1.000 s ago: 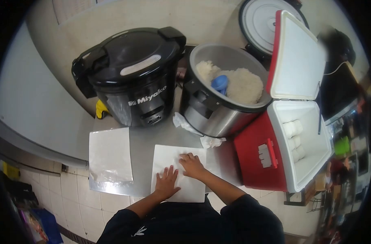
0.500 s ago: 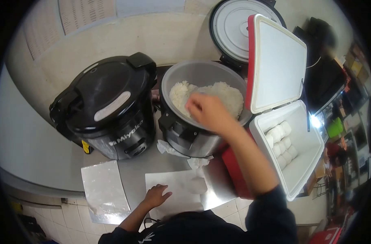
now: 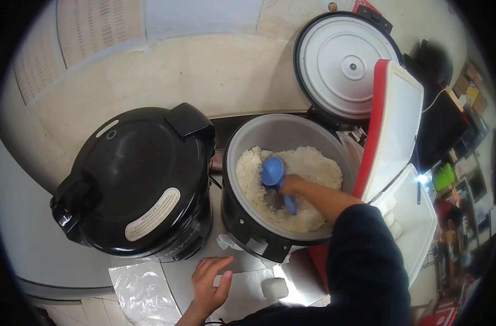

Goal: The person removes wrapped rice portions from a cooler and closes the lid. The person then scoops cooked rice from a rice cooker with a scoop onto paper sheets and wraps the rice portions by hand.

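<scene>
In the head view, my right hand (image 3: 291, 185) is closed on the handle of a blue scoop (image 3: 272, 171). The scoop is inside the open rice cooker (image 3: 280, 124), against the white rice (image 3: 313, 168). My wrist partly hides the handle. Low in the view, my left hand (image 3: 211, 282) hovers over the steel table, fingers apart and holding nothing. A white paper sheet (image 3: 248, 290) lies close to that hand. On its right part rests a small white lump (image 3: 275, 288) whose kind I cannot make out.
A closed black rice cooker (image 3: 134, 168) stands at left, with clear plastic sheets (image 3: 145, 293) in front. The open cooker's lid (image 3: 348, 65) is raised behind it. At right, a red-and-white cooler box (image 3: 422, 217) stands open with white packets (image 3: 390, 217) inside.
The view has shifted closer over the cookers. My right hand has gone down into the rice, and the blue scoop now shows clearly in it. My left hand has lifted off the paper.
</scene>
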Demonstrator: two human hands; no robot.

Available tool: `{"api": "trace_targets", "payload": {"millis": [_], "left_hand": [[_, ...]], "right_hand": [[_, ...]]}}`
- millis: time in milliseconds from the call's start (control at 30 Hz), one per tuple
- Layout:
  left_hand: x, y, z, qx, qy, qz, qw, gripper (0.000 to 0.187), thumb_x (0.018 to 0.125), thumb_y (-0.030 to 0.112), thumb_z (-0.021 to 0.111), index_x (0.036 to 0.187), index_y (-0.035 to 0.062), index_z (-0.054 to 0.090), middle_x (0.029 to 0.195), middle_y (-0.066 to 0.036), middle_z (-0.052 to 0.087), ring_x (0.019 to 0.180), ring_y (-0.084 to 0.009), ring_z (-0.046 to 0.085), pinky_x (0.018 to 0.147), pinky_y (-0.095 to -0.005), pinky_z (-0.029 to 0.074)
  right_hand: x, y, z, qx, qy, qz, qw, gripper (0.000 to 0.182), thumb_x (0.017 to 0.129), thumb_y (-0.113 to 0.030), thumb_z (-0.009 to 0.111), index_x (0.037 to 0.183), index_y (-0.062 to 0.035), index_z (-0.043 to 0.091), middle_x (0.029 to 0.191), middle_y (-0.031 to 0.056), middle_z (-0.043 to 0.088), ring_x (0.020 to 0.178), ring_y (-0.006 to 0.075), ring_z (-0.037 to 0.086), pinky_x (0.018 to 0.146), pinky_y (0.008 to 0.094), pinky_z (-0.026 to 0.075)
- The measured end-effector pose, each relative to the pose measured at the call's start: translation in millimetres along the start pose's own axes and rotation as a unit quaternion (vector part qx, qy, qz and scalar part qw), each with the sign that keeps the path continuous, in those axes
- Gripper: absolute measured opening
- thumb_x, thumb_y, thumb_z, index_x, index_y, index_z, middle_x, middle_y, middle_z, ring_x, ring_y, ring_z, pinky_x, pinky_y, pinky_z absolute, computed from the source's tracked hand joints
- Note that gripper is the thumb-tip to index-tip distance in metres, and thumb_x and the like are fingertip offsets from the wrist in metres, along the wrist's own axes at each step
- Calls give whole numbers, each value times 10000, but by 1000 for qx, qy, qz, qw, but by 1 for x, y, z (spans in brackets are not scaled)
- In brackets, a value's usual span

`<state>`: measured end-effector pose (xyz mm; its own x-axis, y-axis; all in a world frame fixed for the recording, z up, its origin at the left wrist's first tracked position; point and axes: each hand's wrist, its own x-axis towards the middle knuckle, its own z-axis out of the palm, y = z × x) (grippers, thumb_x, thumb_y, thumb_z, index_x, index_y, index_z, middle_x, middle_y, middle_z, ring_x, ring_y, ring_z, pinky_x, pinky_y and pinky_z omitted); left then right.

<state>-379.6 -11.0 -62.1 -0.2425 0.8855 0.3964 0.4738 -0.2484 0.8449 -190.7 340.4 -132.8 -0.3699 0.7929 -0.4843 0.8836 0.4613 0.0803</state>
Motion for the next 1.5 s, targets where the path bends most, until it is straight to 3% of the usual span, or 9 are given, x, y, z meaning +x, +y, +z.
{"api": "trace_targets", "payload": {"millis": [67,200,500,633,1033,1167,1300,1433,1500], "left_hand": [[23,7,4,1,32,74,997,263,768,106,604,1008,-1,620,979,-134,636,885,-286,587,806,-355,447],[62,9,28,12,51,157,986,288,781,156,598,1024,3,617,1042,-131,621,961,-282,560,844,-383,422],[71,1,77,72,134,193,969,399,858,390,434,977,71,641,997,-25,652,984,-199,520,928,-365,282],[71,-1,79,85,131,195,968,422,861,412,409,959,77,647,983,-17,655,956,-187,517,930,-355,271],[72,-16,80,52,185,272,943,353,813,361,497,605,76,501,612,-60,508,680,-221,540,725,-369,323],[74,-15,75,85,202,287,933,358,805,322,522,543,87,457,579,-52,480,648,-225,512,705,-367,319],[72,-10,73,97,165,283,940,372,806,340,536,537,94,462,587,-42,479,698,-223,511,707,-373,331],[67,-8,69,120,128,304,936,300,737,267,639,548,108,468,587,-27,468,757,-221,513,729,-373,348],[68,-11,66,114,124,300,939,266,683,198,685,550,115,469,586,-13,462,747,-215,498,720,-373,345]], "right_hand": [[-12,9,-31,3,4,18,1000,306,761,-274,597,929,-24,649,910,173,655,865,316,632,786,397,491],[-68,-12,-99,-68,228,53,970,326,819,-127,515,1122,-8,532,887,168,648,832,304,653,698,399,514],[-76,-43,-96,-292,305,-184,888,419,798,-157,526,1175,19,475,738,87,633,613,227,638,551,343,494],[-58,-66,-86,-322,270,-213,882,467,800,-161,551,1202,56,452,828,110,656,705,227,653,597,344,495],[-76,-44,-45,-165,100,-75,978,531,786,-164,599,1218,95,431,873,168,667,778,281,668,694,374,523],[-135,-31,-80,-301,93,-124,941,419,781,-202,598,1127,20,514,913,123,660,788,249,658,644,373,487],[-138,-15,-134,-522,146,3,840,179,760,-183,602,922,-121,647,799,28,655,669,198,624,522,392,398],[-113,-3,-130,-554,57,156,816,145,742,-165,615,873,-147,674,767,4,650,649,194,616,472,386,366],[-99,17,-102,-444,73,190,873,195,754,-156,611,936,-131,676,814,15,666,713,199,646,490,388,426]]}}
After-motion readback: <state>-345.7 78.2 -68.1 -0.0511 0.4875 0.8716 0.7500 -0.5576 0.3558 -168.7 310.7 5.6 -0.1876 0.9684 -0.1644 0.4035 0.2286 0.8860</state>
